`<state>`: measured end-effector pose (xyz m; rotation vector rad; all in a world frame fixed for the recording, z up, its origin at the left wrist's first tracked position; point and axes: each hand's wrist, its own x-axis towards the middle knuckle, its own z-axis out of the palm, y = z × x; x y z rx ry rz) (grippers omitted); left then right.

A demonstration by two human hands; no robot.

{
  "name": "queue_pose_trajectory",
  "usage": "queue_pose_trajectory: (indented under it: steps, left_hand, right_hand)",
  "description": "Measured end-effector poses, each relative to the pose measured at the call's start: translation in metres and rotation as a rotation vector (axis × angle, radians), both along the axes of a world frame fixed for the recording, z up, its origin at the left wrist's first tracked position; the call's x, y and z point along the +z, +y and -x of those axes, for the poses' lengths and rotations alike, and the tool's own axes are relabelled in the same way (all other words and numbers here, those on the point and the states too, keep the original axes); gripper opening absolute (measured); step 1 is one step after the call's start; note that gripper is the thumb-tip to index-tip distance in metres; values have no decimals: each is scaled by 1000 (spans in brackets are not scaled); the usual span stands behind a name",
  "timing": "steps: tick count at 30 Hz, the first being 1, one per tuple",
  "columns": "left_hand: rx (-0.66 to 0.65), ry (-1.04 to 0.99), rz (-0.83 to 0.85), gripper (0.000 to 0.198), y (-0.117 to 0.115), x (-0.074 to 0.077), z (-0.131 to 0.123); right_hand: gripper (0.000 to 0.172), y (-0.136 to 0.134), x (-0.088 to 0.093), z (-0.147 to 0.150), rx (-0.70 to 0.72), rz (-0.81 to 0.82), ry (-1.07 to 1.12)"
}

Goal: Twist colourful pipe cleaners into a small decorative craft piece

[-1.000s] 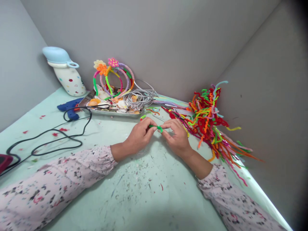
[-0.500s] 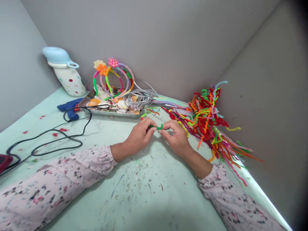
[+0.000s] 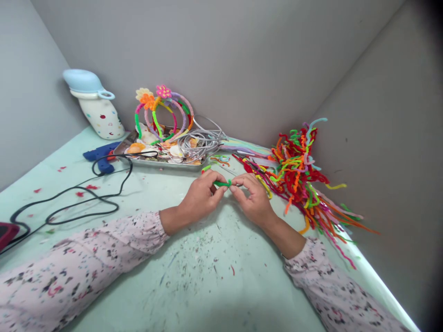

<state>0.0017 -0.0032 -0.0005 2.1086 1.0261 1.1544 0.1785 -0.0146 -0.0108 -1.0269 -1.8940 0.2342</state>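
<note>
Between my two hands, above the middle of the table, is a short green pipe cleaner (image 3: pixel 222 183) with its right end curled up. My left hand (image 3: pixel 199 194) is closed in a pinch on it, thumb and forefinger at its left part. My right hand (image 3: pixel 255 198) pinches at the curled end, fingertips almost meeting those of the left. A thin dark line shows by the right fingertips; what it is I cannot make out. Just above the left knuckles pokes a light green and red fuzzy end (image 3: pixel 206 169), its link to the held piece hidden by the hand.
Behind the hands stands a metal tray (image 3: pixel 166 163) with scraps, grey wire coils (image 3: pixel 202 140) and fuzzy flower headbands (image 3: pixel 164 110). A blue glue gun (image 3: pixel 103 159) with black cord (image 3: pixel 83 212) and a white bottle (image 3: pixel 102 117) are left. Pipe cleaners (image 3: pixel 297 161) heap at right.
The green pipe cleaner's right end has curled tighter and now stands as a small hook. My right fingertips have shifted slightly around it. The hands stay in nearly the same place.
</note>
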Motion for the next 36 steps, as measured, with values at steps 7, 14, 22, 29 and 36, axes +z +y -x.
queue_pose_trajectory:
  steps: [7, 14, 22, 29, 36]
  left_hand:
    - [47, 6, 7, 7, 2, -3, 0]
    - [48, 38, -10, 6, 1, 0, 0]
    - [37, 31, 1, 4, 1, 0, 1]
    - [38, 36, 44, 1, 1, -2, 1]
    - [38, 48, 64, 2, 1, -2, 1]
  right_hand:
    - [6, 3, -2, -2, -54, -5, -35]
    - [5, 3, -2, -1, -55, -5, -41]
    - [5, 2, -2, -1, -29, 6, -58]
    - [4, 2, -1, -1, -3, 28, -72]
    - [4, 2, -1, -1, 2, 43, -63]
